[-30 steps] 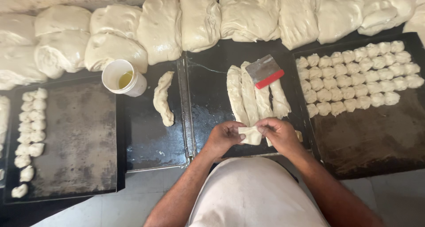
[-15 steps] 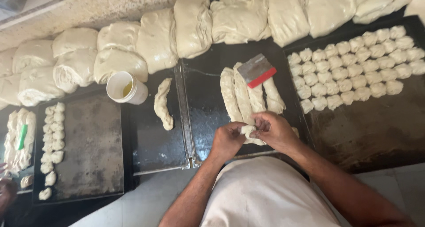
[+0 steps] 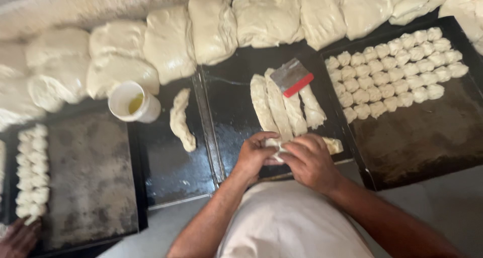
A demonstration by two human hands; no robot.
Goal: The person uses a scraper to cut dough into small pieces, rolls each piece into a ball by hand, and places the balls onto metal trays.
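Observation:
My left hand (image 3: 255, 155) and my right hand (image 3: 309, 160) meet over the near edge of the middle black tray (image 3: 229, 107), both pinching one small piece of dough (image 3: 275, 145) between the fingers. Just beyond them lie several long dough strips (image 3: 276, 104) side by side. A metal dough scraper with a red handle (image 3: 292, 77) rests on the far ends of those strips.
A right tray (image 3: 427, 137) holds rows of small dough balls (image 3: 397, 71). A white cup of oil (image 3: 132, 102) and a loose dough strip (image 3: 180, 119) sit left of centre. Big dough mounds (image 3: 211, 26) line the back. A left tray (image 3: 85, 187) carries dough balls (image 3: 31, 172); another person's hand (image 3: 19, 238) shows bottom left.
The view has shifted, bringing the left tray's dough balls nearer the frame edge. My hands stay together on the small dough piece, working it at the same spot.

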